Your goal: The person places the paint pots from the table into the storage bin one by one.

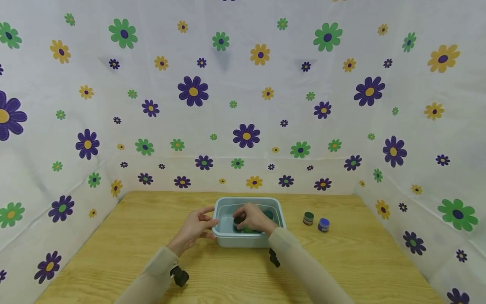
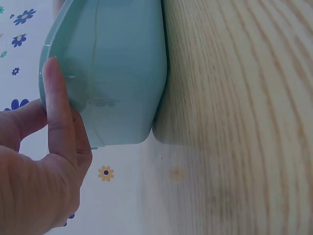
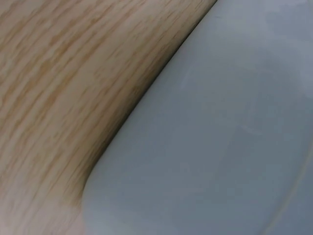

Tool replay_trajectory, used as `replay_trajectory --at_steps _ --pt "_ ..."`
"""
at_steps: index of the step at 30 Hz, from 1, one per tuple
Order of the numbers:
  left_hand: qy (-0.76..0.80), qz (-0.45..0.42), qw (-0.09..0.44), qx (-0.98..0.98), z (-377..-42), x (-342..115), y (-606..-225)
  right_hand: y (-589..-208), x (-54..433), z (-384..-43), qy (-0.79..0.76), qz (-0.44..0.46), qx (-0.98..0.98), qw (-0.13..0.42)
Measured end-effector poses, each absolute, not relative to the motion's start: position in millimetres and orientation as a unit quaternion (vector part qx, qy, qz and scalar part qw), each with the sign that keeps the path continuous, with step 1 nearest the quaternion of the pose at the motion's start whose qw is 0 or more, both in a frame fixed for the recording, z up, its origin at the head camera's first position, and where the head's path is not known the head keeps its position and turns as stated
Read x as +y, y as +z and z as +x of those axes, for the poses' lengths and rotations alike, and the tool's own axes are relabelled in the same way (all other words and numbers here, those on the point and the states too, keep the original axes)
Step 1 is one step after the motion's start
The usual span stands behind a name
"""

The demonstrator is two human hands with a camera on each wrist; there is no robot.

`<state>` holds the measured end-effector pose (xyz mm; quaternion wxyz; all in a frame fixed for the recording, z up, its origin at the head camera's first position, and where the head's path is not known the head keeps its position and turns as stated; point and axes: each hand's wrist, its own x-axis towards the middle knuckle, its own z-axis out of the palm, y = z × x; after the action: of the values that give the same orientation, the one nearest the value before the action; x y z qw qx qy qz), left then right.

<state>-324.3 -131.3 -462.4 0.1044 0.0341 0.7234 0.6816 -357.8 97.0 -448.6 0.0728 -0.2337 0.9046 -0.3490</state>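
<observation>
A light blue plastic tub (image 1: 243,241) sits on the wooden table. At its left end, my left hand (image 1: 194,228) grips the rim; the left wrist view shows the thumb and fingers of that hand (image 2: 54,147) on either side of the tub's edge (image 2: 122,73). Inside the tub, my right hand (image 1: 253,217) reaches down and pinches a small dark-lidded jar (image 1: 238,223). Other dark and green things (image 1: 268,214) lie in the tub, partly covered by the right hand. Only the tub's outer wall (image 3: 205,147) and the table show in the right wrist view.
To the right of the tub stand a small jar with a dark green lid (image 1: 308,218) and one with a blue lid (image 1: 324,225). White cloth with printed flowers (image 1: 243,105) surrounds the wooden table (image 1: 159,211) at the back and both sides.
</observation>
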Motion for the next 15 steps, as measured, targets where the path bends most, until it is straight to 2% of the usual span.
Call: replay_trajectory --at_steps 15 --pt "0.679 0.044 0.104 0.725 -325.5 -132.1 -463.8 -451.0 95.7 -360.5 -0.312 -0.243 0.917 0.063"
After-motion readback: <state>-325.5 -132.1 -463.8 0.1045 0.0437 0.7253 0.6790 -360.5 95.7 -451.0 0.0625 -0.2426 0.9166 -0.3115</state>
